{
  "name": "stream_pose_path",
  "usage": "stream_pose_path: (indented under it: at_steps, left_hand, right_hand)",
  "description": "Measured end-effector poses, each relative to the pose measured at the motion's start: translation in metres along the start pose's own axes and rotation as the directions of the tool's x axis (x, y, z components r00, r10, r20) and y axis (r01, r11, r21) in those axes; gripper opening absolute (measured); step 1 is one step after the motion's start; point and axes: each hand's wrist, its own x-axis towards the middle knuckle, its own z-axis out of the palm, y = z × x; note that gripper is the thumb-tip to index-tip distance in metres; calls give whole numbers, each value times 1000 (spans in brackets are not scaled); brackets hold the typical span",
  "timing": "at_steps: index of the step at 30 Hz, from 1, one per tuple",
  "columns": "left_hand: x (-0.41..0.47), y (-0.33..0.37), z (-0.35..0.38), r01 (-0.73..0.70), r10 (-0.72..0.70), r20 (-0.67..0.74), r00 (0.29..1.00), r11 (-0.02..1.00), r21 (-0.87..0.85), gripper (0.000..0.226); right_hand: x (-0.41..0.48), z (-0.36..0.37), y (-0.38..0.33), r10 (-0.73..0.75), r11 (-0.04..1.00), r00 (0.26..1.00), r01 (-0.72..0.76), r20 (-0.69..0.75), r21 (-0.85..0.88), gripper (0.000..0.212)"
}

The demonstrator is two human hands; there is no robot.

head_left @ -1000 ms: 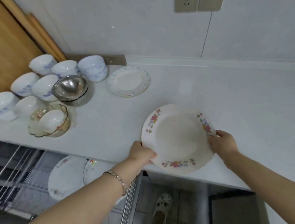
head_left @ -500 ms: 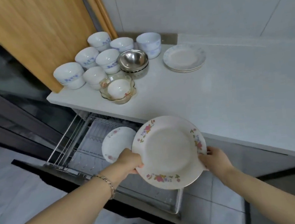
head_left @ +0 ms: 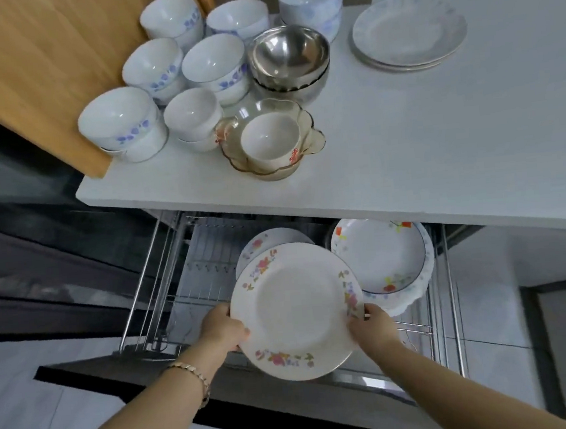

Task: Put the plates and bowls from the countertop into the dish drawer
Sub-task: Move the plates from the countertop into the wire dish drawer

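A floral-rimmed white plate [head_left: 297, 310] hangs over the open wire dish drawer [head_left: 164, 279], held at both sides. My left hand [head_left: 221, 329] grips its left rim and my right hand [head_left: 371, 324] grips its right rim. Behind it in the drawer stand another floral plate [head_left: 263, 241] and a stack of plates [head_left: 385, 260] with a red and yellow pattern. On the white countertop [head_left: 439, 139] sit several white bowls [head_left: 213, 61] with blue flowers, steel bowls [head_left: 290, 54], an amber glass dish [head_left: 234, 140] holding a cream bowl [head_left: 270, 140], and a stack of pale plates [head_left: 409, 30].
A wooden board [head_left: 36, 65] leans at the counter's left end behind the bowls. The countertop's front edge overhangs the back of the drawer. The drawer's dark front panel [head_left: 124, 375] lies below my arms. Pale floor tiles [head_left: 493, 360] show at the right.
Both hands carried the floral plate off the countertop, down and forward over the open drawer. My view tilted down, so the drawer and its plates now show.
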Motion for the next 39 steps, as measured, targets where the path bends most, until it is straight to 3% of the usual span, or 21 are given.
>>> stream_pose_path:
  at_steps: [11,15,22,25,30,34,39]
  left_hand:
    - [165,-5,0,29,-20,-51,998,983,182,31]
    - [209,1,5,-26,34,-24,999,963,268,29]
    - [239,13,28,-103,111,9,994,892,441,36]
    - [238,15,33,-115,124,12,992,866,487,35]
    - [238,15,33,-178,188,26,982,863,473,32]
    - [236,11,28,-250,208,140,968,847,469,49]
    - [215,23,16,-236,90,272,958,784,574,71]
  right_hand:
    - [118,114,-7,167,983,985,-162,-53,82,46]
    - [147,142,-4,161,983,973,-143,-163,119,48]
    - [156,161,-6,337,941,873,-297,-353,165,40]
    - [159,159,-6,320,946,860,-310,-397,92,42]
    - [158,161,-12,307,951,856,-288,-415,111,38]
    - [155,162,-14,338,941,852,-293,-400,172,35]
    - [146,140,-12,337,938,915,-345,-220,1,38]
